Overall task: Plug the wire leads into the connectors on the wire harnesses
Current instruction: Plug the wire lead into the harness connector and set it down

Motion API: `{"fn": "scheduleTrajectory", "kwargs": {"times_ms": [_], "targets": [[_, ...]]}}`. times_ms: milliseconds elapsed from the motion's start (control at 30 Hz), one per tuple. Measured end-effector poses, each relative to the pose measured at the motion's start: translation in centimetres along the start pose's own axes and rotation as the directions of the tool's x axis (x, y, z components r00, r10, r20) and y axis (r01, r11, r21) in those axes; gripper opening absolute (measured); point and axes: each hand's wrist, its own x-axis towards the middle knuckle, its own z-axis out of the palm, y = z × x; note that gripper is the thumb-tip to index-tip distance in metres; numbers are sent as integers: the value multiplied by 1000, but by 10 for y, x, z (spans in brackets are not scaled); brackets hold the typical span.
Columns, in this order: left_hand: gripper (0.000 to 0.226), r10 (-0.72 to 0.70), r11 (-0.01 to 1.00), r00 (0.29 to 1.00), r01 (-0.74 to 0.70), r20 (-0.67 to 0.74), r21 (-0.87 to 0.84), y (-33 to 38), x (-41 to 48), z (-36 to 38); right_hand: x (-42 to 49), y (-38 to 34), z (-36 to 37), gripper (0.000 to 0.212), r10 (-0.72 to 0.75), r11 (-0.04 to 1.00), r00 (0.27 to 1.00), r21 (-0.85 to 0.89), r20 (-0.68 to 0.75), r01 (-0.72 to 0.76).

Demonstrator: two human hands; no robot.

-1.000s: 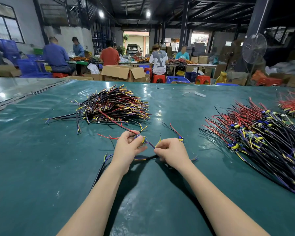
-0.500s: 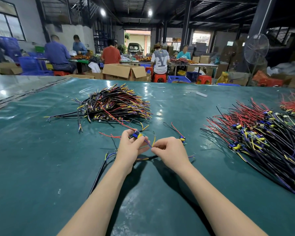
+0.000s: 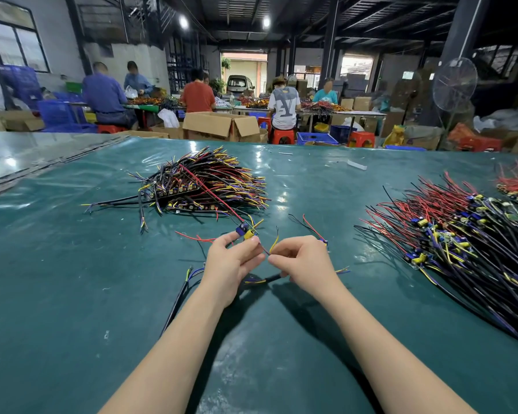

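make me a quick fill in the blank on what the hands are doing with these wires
The left hand holds a connector with yellow and ____ parts.
The right hand pinches a thin ____ wire lead.
The large pile of red and black wires lies on the table's ____ side.
Missing: blue, yellow, right.

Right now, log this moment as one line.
left hand: pinches blue-and-yellow connector | right hand: pinches yellow wire lead | lead tip: free, apart from connector | step: not yet plugged
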Motion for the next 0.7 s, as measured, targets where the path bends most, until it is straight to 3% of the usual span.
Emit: {"fn": "scheduleTrajectory", "kwargs": {"times_ms": [67, 367, 467, 567, 633, 700], "targets": [[8, -42, 999, 999, 42, 33, -12, 0, -1, 1, -1, 0, 2, 29, -16, 999, 1000, -47, 4, 16], [20, -44, 998, 999, 45, -18, 34, -1, -2, 6, 3, 1, 6, 10, 51, 992, 999, -120, 11, -49], [21, 51, 986, 995, -37, -81, 165, -2, -3, 6, 0, 2, 7, 28, 94, 995, 995, -41, 45, -92], [23, 193, 931, 975, -146, -112, 334, -4, -4, 5, -2, 1, 9, 29, 98, 990, 993, 92, 69, -104], [22, 177, 943, 978, -135, -115, 305, -2, -5, 5, -1, -1, 11, 27, 86, 991, 996, 103, 34, -89], [18, 65, 986, 993, -50, -95, 157, 1, -5, 4, 0, -2, 11, 28, 89, 986, 996, 141, -19, -86]]}}
